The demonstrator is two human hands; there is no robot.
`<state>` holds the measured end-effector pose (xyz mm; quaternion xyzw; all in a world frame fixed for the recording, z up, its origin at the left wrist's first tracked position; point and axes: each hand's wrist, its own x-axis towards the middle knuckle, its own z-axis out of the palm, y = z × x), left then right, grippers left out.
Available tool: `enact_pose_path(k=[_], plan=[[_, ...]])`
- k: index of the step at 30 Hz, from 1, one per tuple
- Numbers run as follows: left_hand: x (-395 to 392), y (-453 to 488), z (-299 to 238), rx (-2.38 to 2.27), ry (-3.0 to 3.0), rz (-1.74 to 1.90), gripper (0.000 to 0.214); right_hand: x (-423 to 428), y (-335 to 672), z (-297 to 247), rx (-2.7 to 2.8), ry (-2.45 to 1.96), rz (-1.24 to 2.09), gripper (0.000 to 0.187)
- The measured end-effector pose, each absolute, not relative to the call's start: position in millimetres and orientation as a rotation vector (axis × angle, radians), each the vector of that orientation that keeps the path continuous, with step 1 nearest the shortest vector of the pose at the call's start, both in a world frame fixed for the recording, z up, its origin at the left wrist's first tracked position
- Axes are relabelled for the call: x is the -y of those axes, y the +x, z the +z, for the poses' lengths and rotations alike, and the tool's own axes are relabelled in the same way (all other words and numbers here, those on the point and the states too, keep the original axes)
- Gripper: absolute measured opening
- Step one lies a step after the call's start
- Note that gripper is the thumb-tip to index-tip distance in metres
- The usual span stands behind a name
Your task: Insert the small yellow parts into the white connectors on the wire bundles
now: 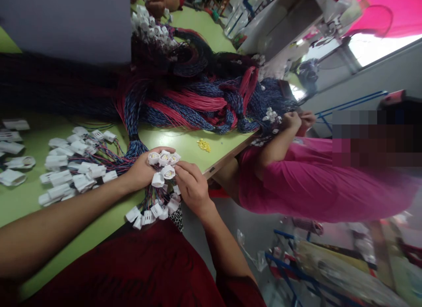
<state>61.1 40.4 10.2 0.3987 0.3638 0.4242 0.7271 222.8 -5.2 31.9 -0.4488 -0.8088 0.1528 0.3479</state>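
Note:
My left hand is closed round a bunch of white plug connectors on thin red and blue wires, at the near edge of the green table. The fingers of my right hand pinch one connector of that bunch. More white connectors of the same bundle hang below my hands, over my dark red lap.
Loose white connectors with wires lie on the table at left. A big heap of red, blue and black wire bundles fills the middle. A person in pink handles connectors at the right edge. Another person's hands work at the far end. Small yellow parts lie nearby.

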Motion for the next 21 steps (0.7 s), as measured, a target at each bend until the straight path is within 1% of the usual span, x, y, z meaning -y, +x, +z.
enact_pose_path(k=[3,6,8,11,14,17,21], plan=[[-41,61,9,-0.866,0.928,0.974,0.048,-2,232,22,1.923,-1.291,0.425,0.025],[-41,61,9,-0.934,0.948,0.997,0.049,-18,253,6,1.548,-1.648,0.312,0.021],[-40,61,11,-0.931,0.918,0.995,0.052,-32,269,-3,1.468,-1.838,0.271,0.020],[-39,61,14,-0.895,0.866,0.971,0.057,-48,286,-10,1.492,-2.021,0.245,0.022],[-39,62,14,-0.946,0.857,0.990,0.055,-57,288,-11,1.555,-2.108,0.242,0.024],[-38,62,9,-0.996,0.872,1.018,0.054,-58,284,-13,1.671,-2.138,0.186,0.020],[-38,60,3,-0.956,0.882,1.055,0.055,-52,281,-14,1.789,-2.067,0.127,0.014]])
